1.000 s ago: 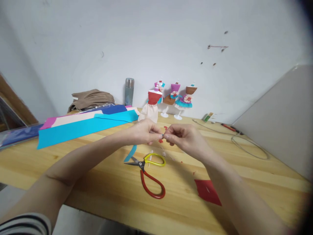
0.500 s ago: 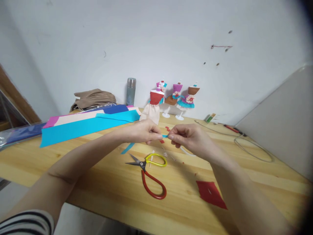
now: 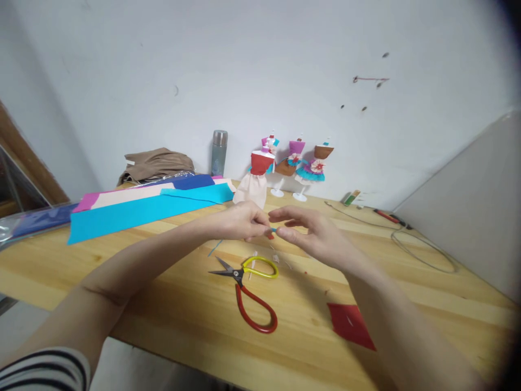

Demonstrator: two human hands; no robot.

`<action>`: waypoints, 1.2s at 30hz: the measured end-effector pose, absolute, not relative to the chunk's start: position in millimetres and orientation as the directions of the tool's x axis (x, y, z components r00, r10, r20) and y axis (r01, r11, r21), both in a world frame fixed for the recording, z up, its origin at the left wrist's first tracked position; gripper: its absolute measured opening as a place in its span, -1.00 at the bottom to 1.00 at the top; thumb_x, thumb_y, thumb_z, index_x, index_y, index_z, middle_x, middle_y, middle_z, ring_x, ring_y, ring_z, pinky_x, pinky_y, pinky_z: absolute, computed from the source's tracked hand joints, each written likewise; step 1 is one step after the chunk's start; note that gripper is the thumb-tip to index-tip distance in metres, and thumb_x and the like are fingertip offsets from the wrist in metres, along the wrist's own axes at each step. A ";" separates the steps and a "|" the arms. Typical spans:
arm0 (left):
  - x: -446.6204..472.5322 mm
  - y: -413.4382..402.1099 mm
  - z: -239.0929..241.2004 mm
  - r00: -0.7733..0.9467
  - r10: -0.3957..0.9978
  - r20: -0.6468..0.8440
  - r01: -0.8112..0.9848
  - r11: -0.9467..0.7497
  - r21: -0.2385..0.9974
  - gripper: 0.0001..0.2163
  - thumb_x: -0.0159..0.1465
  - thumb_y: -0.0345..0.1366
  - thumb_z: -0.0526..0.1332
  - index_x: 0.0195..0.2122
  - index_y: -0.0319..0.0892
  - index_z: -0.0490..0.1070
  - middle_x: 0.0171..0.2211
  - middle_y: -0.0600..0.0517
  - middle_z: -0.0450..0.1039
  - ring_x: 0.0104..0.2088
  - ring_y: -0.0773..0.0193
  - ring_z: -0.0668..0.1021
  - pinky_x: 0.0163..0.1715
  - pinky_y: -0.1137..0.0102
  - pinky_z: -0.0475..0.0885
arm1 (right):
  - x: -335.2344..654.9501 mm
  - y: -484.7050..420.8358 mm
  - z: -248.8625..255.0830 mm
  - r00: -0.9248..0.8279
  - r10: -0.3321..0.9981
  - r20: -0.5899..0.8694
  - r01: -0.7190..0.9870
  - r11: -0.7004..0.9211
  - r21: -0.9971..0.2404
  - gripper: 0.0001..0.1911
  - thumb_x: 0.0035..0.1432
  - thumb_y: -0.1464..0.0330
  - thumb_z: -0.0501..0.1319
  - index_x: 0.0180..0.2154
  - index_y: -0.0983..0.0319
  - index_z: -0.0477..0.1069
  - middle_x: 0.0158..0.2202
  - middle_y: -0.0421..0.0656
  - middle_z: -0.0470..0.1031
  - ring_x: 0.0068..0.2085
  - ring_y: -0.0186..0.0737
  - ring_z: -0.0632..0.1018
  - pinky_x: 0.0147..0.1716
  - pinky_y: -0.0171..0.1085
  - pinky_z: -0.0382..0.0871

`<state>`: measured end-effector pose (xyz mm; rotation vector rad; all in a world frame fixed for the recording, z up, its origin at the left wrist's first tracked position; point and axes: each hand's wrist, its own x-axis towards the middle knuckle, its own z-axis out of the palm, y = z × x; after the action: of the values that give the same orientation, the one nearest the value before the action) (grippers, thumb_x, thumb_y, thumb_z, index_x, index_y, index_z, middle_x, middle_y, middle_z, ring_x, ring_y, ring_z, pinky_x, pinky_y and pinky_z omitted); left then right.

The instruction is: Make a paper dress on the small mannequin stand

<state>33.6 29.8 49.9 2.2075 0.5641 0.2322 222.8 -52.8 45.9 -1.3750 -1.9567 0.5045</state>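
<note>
My left hand (image 3: 246,221) is closed in a pinch on a narrow blue strip (image 3: 273,230), whose short end sticks out from the fingertips. A thin blue tail (image 3: 215,247) hangs below the wrist on the other side. My right hand (image 3: 307,231) faces it with thumb and fingers apart; the thumb tip is at the short end, and whether it touches I cannot tell. Below both hands lie scissors (image 3: 236,274) with one yellow and one red handle, blades parted and pointing left. Small scraps (image 3: 275,258) lie near the yellow handle.
Blue, navy and pink fabric sheets (image 3: 122,218) lie at left, before a brown cloth (image 3: 158,163). A flask (image 3: 219,155) and several small dressed stands, one in a red top (image 3: 261,164), line the wall. A red fabric piece (image 3: 350,325) lies front right; a cable (image 3: 423,255) curls behind.
My right hand has loosened its pinch on the blue strip, its fingers spreading away from the thumb. The left hand keeps its hold. The hanging tail has turned and looks thinner.
</note>
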 end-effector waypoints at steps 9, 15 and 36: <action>34.4 25.5 49.6 0.885 0.466 -0.020 0.308 -0.551 0.776 -0.74 0.26 -0.21 0.14 -0.53 -0.21 0.31 -0.62 0.18 0.11 -0.57 0.44 0.23 -0.57 0.48 0.10 | 219.5 -50.8 42.3 -0.131 0.953 0.272 0.723 0.280 -0.632 -0.78 0.08 0.19 0.27 -0.48 0.18 0.53 -0.45 -0.16 0.62 -0.39 -0.19 0.55 -0.31 -0.22 0.36; 35.4 27.5 46.6 0.884 0.466 -0.023 0.296 -0.523 0.799 -0.77 0.26 -0.20 0.16 -0.45 -0.24 0.40 -0.59 0.17 0.15 -0.54 0.43 0.26 -0.54 0.48 0.16 | 218.2 -53.8 47.0 -0.161 0.955 0.251 0.734 0.285 -0.616 -0.75 0.10 0.24 0.20 -0.56 0.18 0.44 -0.57 -0.20 0.51 -0.49 -0.27 0.46 -0.43 -0.27 0.30; 26.8 42.0 52.0 0.890 0.456 -0.030 0.286 -0.504 0.815 -0.68 0.32 -0.12 0.18 -0.37 -0.29 0.54 -0.67 0.14 0.26 -0.60 0.46 0.26 -0.55 0.49 0.11 | 243.3 -48.4 47.6 -0.085 0.975 0.203 0.759 0.196 -0.621 -0.68 0.08 0.10 0.22 -0.50 0.19 0.48 -0.53 -0.16 0.48 -0.47 -0.24 0.41 -0.44 -0.25 0.29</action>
<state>26.8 42.0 52.0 2.1321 0.5319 0.2336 243.3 -48.4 47.6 -1.6145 -1.8970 0.4840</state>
